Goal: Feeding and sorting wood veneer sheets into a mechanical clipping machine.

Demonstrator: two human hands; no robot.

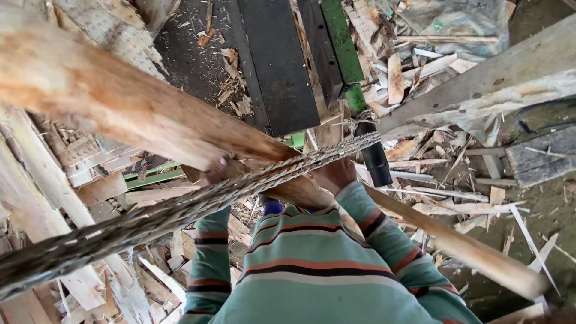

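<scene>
Both hands — left hand, right hand — clench the long wooden slab from beneath, steadying it under the taut rope.

left hand mostly hidden behind log, right hand partly behind rope

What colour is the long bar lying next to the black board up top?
The bar is green, seen in the head view, lying beside the black board.
</scene>
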